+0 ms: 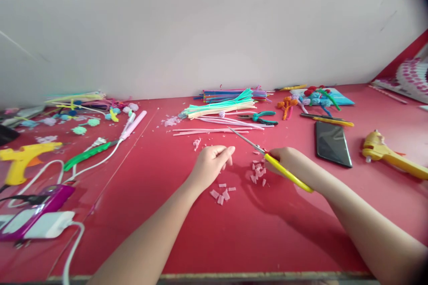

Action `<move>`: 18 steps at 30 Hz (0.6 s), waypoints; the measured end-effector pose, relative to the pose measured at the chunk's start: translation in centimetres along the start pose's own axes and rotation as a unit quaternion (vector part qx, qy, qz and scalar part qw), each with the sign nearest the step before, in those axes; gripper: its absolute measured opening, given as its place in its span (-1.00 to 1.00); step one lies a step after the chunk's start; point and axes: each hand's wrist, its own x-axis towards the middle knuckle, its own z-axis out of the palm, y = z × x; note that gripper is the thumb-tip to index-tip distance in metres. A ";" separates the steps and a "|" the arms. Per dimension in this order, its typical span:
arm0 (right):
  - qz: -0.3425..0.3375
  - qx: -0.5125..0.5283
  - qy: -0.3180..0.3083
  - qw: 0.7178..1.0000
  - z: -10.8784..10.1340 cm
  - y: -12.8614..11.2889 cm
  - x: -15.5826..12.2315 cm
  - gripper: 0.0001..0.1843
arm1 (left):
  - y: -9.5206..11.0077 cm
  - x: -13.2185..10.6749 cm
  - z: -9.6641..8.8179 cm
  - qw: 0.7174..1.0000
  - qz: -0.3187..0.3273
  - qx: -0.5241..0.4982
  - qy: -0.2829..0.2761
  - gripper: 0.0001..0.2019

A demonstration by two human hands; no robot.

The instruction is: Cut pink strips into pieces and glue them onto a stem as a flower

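Observation:
My right hand [290,163] grips yellow-handled scissors [267,158], whose closed blades point up and left over the red table [234,231]. My left hand [212,161] hovers just left of them with fingers curled and pinched together; what they hold, if anything, is hidden. Short pink cut pieces [258,173] lie between the hands, and a few more pink pieces [221,194] lie under my left wrist. Long pink straws [214,130] lie on the table just beyond the hands.
A bundle of coloured straws [222,106] and green-handled pliers [262,118] sit behind. A black phone [332,143] and a yellow glue gun [391,155] lie right. Another yellow glue gun [20,158], cables, chargers [36,218] and craft flowers [80,116] fill the left.

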 end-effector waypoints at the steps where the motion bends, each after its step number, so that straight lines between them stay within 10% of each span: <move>1: 0.006 -0.012 0.004 1.000 0.0 0.1 0.1 -0.65 | 0.0 0.1 -0.1 1.000 0.005 0.009 -0.001 -0.66; 11: 0.044 0.022 0.060 0.997 -0.5 -0.5 0.1 -0.62 | 0.3 -1.0 -0.9 0.955 -0.014 0.145 -0.260 -0.92; 18: 0.030 0.034 0.091 0.995 0.1 -1.3 -0.4 -0.71 | 0.1 -1.4 0.0 0.957 -0.029 0.168 -0.233 -0.89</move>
